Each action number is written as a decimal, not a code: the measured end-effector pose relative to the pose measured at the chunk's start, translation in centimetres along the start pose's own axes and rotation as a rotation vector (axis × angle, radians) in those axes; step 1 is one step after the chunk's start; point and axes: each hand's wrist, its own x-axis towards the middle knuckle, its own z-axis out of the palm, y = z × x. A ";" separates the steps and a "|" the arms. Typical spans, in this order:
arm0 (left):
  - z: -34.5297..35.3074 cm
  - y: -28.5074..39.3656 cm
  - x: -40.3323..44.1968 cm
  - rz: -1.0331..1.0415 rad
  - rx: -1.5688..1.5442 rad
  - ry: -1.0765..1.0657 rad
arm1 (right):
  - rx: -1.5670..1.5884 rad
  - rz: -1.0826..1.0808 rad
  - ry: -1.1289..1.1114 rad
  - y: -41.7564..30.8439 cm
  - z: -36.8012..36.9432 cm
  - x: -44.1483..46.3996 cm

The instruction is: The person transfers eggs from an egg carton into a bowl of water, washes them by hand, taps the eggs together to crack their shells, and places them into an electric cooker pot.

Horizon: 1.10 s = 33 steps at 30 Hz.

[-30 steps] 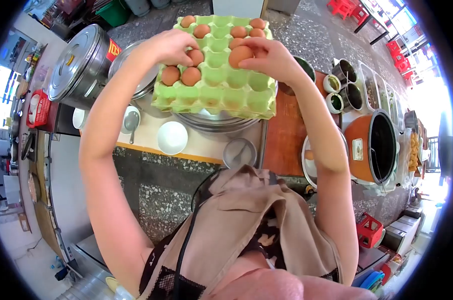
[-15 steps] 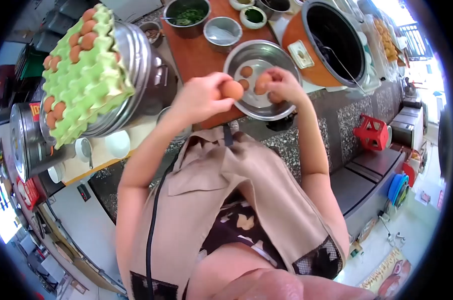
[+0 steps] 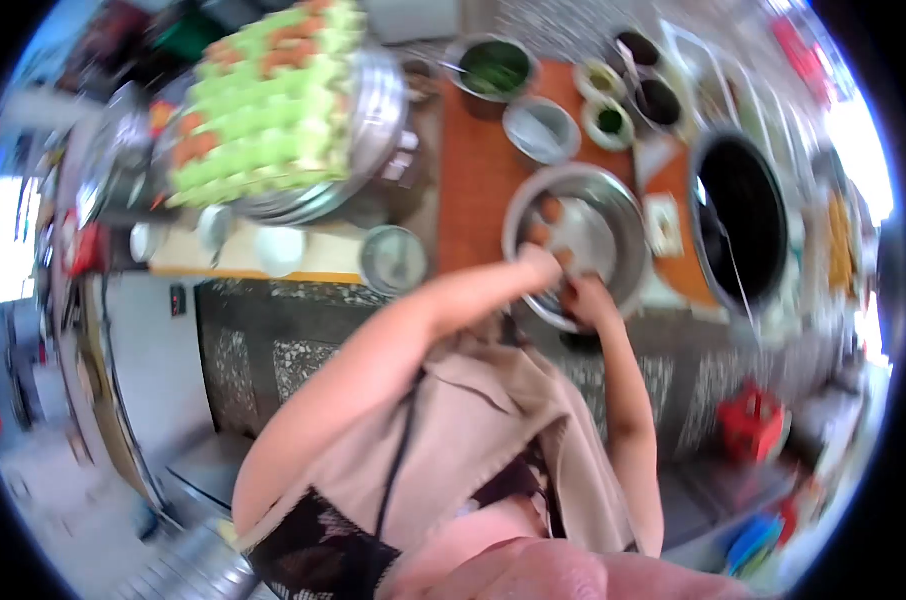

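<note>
A wide metal bowl (image 3: 628, 225) stands at the edge of the brown board, with brown eggs (image 3: 551, 208) along its left inner side. My left hand (image 3: 543, 263) reaches over the rim into the bowl. Its fingers look closed round a brown egg (image 3: 564, 258), though the view is smeared. Lower in the bowl, close beside it, is my right hand (image 3: 591, 298), fingers pointing down; blur hides whether they hold anything. To the left, a green egg tray (image 3: 263, 130) carrying several brown eggs (image 3: 291, 52) rests on a large metal pot (image 3: 378, 100).
Behind the bowl are a metal bowl of chopped greens (image 3: 495, 70), a smaller metal bowl (image 3: 541, 130) and small sauce containers (image 3: 608, 122). A large dark pot (image 3: 741, 220) with a long handle in it stands at the right. White bowls (image 3: 280, 250) line the left counter.
My left hand has carried its egg from beside the bowl into it. My right hand has dropped lower in the bowl. The whole view has swung, shifting the counter rightward.
</note>
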 end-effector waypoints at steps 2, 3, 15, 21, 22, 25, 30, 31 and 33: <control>1.1 -0.1 0.1 0.002 -0.049 0.050 | 0.081 0.030 -0.081 0.8 0.4 0.0; 1.2 -0.2 -0.4 0.045 0.013 0.141 | 0.030 0.099 -0.154 -0.6 -1.2 0.1; -15.4 -17.5 -33.6 0.130 -0.358 1.062 | 0.421 -0.466 0.111 -37.4 -18.1 11.6; -16.5 -29.1 -46.2 -0.341 -0.151 1.233 | 0.240 -0.707 0.157 -50.6 -14.2 25.0; -15.8 -30.7 -46.3 -0.408 -0.081 1.189 | 0.226 -0.697 0.165 -51.9 -13.4 27.0; -14.8 -33.3 -45.9 -0.445 -0.111 1.074 | 0.161 -0.793 0.281 -54.0 -11.3 31.9; -14.0 -35.4 -45.6 -0.368 -0.207 1.099 | 0.183 -0.619 -0.078 -54.5 -11.5 35.0; -14.0 -35.8 -45.7 -0.339 -0.225 1.115 | 0.175 -0.613 -0.080 -54.0 -11.4 35.6; -13.8 -36.5 -46.1 -0.311 -0.240 1.135 | 0.337 -0.638 -0.099 -53.4 -10.8 36.5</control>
